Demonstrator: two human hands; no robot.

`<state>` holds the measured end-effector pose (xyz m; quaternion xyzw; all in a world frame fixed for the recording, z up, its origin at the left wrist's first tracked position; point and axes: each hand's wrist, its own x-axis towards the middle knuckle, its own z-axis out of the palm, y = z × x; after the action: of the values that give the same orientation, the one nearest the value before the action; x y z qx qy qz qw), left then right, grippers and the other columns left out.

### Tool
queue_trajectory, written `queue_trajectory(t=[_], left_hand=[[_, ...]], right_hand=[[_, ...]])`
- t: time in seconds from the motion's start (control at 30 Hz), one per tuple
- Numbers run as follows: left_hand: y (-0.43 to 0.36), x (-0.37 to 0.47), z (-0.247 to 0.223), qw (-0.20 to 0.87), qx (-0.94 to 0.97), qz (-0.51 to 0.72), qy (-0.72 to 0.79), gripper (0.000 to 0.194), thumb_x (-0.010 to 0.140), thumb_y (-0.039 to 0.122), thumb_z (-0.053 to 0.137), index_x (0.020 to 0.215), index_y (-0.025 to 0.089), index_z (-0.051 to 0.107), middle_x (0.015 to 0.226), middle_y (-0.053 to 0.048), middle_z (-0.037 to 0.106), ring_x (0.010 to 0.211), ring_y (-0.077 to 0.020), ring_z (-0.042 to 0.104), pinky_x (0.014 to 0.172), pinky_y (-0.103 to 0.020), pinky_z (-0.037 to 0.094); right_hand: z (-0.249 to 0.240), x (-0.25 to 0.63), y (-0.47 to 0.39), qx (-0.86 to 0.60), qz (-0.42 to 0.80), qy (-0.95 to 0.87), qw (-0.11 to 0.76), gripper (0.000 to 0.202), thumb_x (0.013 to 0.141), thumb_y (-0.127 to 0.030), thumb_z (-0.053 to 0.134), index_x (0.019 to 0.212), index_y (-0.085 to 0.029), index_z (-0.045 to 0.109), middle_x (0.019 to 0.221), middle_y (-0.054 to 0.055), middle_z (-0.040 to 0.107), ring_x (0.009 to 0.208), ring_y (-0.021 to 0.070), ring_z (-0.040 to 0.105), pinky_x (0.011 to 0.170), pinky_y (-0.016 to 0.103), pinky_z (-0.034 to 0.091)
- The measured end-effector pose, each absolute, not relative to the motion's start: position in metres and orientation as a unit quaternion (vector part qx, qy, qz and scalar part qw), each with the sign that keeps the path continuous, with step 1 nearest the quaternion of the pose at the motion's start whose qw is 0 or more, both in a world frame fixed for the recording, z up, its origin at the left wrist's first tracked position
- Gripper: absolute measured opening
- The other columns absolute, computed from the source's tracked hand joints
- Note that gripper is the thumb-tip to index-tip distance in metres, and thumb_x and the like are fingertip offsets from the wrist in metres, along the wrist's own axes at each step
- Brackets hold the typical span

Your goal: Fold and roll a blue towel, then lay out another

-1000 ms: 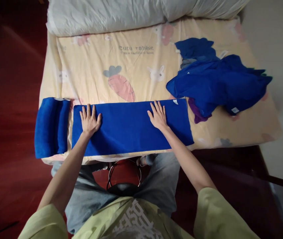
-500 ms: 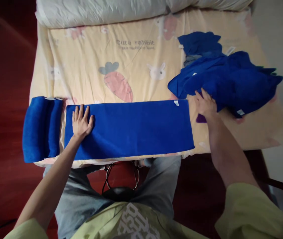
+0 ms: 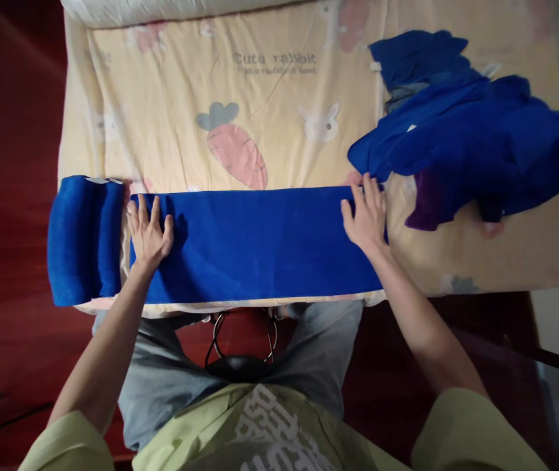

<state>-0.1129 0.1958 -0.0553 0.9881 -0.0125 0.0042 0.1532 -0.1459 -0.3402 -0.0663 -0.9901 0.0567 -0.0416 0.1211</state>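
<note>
A long blue cloth lies flat along the near edge of the bed. My left hand rests on its left end, fingers spread, holding nothing. On the cloth's upper right corner lies my right hand, also with its fingers apart, covering most of the white tag there. Two blue rolled or folded cloths sit side by side just left of the flat one. At the right is a loose heap of blue cloths, with a purple cloth showing at its near side.
A patterned bedsheet with carrot and rabbit prints lies under the cloths. Along the far edge is a white bundle. My legs are below the near edge, above a dark red floor.
My right hand has moved left from the heap onto the flat cloth's right end. More of the purple cloth shows. My left hand stays on the left end. The view has shifted slightly.
</note>
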Motion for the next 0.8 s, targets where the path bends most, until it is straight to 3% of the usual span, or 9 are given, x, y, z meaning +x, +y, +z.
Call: queue_trajectory(t=[0.23,0.53,0.8], left_hand=[[0.209,-0.121,-0.063,0.134,0.991,-0.005,-0.014,0.073,0.102,0.055,0.037,0.165,0.02,0.029,0.174,-0.011,0.015,0.161,-0.0359,0.004,0.129,-0.064,0.01],[0.214,-0.174,-0.052,0.163,0.986,-0.015,-0.042,0.074,0.1,0.049,0.045,0.166,0.025,0.023,0.174,-0.008,0.013,0.162,-0.0328,0.007,0.13,-0.061,0.008],[0.245,-0.254,-0.059,0.198,0.978,-0.013,-0.062,0.063,0.103,0.04,0.034,0.163,0.023,0.032,0.173,-0.011,0.017,0.161,-0.0289,0.011,0.131,-0.057,0.014]], right_hand=[[-0.091,-0.171,-0.34,-0.987,-0.025,0.069,0.14,0.063,0.107,-0.047,0.027,0.165,-0.022,0.029,0.172,0.009,0.024,0.159,0.0318,0.02,0.127,0.063,0.019],[-0.069,-0.244,-0.354,-0.988,0.015,-0.012,0.152,0.062,0.106,-0.038,0.032,0.166,-0.025,0.026,0.172,0.006,0.023,0.16,0.028,0.02,0.129,0.06,0.021],[-0.075,-0.328,-0.376,-0.984,-0.023,0.054,0.166,0.063,0.104,-0.043,0.033,0.165,-0.028,0.028,0.171,0.007,0.026,0.158,0.0293,0.025,0.127,0.061,0.027]])
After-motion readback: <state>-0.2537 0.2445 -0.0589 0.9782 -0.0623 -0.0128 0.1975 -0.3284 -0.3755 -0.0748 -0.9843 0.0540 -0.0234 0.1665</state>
